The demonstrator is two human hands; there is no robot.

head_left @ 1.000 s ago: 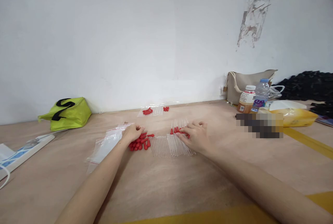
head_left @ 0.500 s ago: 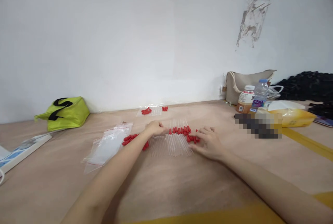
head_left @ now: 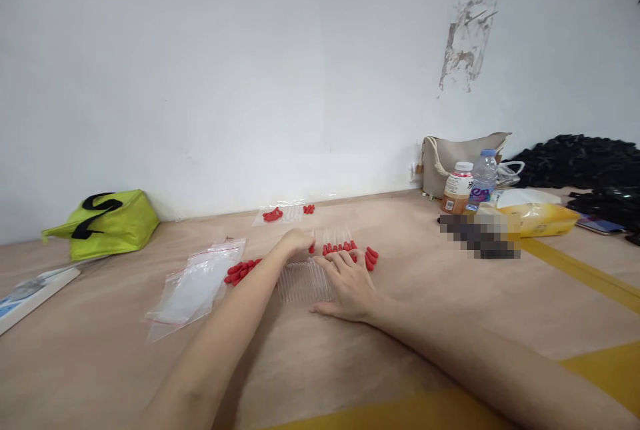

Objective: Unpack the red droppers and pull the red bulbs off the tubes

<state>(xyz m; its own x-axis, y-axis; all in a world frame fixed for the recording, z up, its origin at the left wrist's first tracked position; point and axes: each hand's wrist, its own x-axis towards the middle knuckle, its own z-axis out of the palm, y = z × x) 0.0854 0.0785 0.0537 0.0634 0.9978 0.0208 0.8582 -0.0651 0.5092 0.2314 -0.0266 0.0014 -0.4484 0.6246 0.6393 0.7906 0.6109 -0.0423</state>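
Note:
My left hand (head_left: 297,242) is closed, its fingertips on a single red rubber bulb (head_left: 312,249) just left of a row of such bulbs (head_left: 340,247). Thin clear tubes (head_left: 333,235) run back from that row. My right hand (head_left: 353,287) lies with fingers apart over the right end of a nearer row of clear tubes (head_left: 303,281), hiding part of it. Just beyond its knuckles are some loose red bulbs (head_left: 371,257). More red bulbs (head_left: 241,271) lie in a heap left of my left forearm, which partly covers them.
Clear zip bags (head_left: 195,287) lie at left, near a lime-green bag (head_left: 115,223) and a power strip (head_left: 37,297). By the wall is a bag with tubes (head_left: 293,214) and red bulbs. Bottles (head_left: 457,189) and a tissue pack (head_left: 543,213) stand right.
My right hand has moved left, from beside the loose red bulbs onto the near tubes. A red bulb now shows at my left fingertips. The view has shifted slightly.

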